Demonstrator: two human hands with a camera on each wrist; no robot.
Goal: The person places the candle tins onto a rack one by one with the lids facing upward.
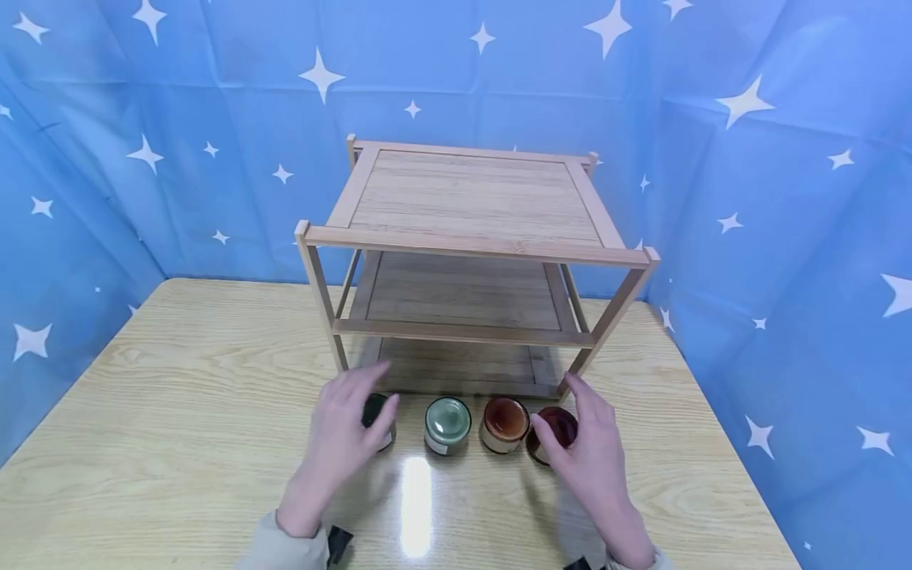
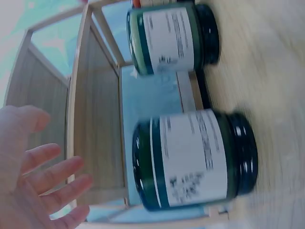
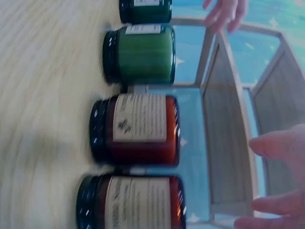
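Several labelled glass jars stand in a row before a wooden shelf (image 1: 456, 336), dark lids down on the table. The dark green jar (image 2: 190, 160) is at the left end, partly behind my left hand (image 1: 342, 427) in the head view. Beside it is a lighter green jar (image 1: 447, 421), then an amber-brown jar (image 1: 505, 421), then a darker red-brown jar (image 1: 559, 431) at the right end. My right hand (image 1: 587, 443) is over that last jar, overlapping its right side. Both hands have spread, loosely bent fingers and nothing in their grasp.
The shelf has a top board (image 1: 473, 194) and lower boards beneath, with slanted side posts. It stands on the pale wooden table (image 1: 178, 412) just behind the jars. A blue curtain (image 1: 235, 119) with white stars hangs behind and at both sides.
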